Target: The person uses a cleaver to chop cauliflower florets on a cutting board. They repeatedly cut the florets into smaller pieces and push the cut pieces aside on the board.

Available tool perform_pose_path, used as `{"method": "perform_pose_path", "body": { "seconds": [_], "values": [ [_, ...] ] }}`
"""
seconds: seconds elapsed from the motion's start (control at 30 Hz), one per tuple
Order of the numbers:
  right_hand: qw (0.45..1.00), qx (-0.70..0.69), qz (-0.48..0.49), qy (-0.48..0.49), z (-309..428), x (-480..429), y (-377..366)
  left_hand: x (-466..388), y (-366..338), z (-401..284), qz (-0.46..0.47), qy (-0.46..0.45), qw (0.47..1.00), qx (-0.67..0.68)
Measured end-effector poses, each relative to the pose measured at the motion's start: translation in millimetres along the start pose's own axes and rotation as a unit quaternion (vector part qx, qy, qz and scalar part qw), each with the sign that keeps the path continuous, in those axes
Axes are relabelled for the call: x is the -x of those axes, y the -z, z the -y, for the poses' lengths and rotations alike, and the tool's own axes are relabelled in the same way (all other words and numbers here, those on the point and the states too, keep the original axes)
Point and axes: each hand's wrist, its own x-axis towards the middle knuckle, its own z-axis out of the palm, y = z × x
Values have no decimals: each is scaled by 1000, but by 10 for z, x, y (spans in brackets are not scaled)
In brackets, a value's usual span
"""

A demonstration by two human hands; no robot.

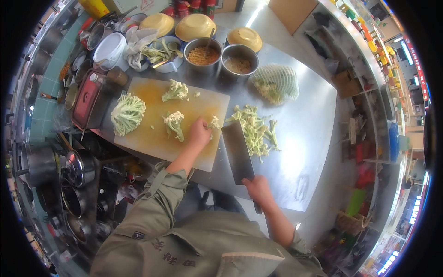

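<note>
My left hand is closed on a small cauliflower floret over the right part of a stained cutting board. In my right hand is the handle of a cleaver; its broad blade points away from me, just right of the board, and its tip end is near the floret. A large cauliflower piece lies at the board's left edge. Two smaller pieces, one at the back and one in the middle, lie on the board. Cut florets are heaped on the metal table right of the blade.
A net-wrapped cauliflower lies at the back right of the steel table. Behind the board stand two metal pots with food, a container of vegetable strips and upturned yellow bowls. A red-lidded container stands at left.
</note>
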Motion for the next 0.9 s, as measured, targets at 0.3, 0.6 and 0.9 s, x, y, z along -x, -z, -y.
{"method": "perform_pose_path", "body": {
  "seconds": [0.3,0.6,0.9],
  "values": [
    [996,-17,87,-20,266,-103,-63,215,97,413,4,72,993,99],
    [995,31,89,29,225,-110,-242,370,365,150,-71,25,992,-102],
    [996,38,60,53,253,-48,-284,146,247,331,-35,74,991,107]
  ]
}}
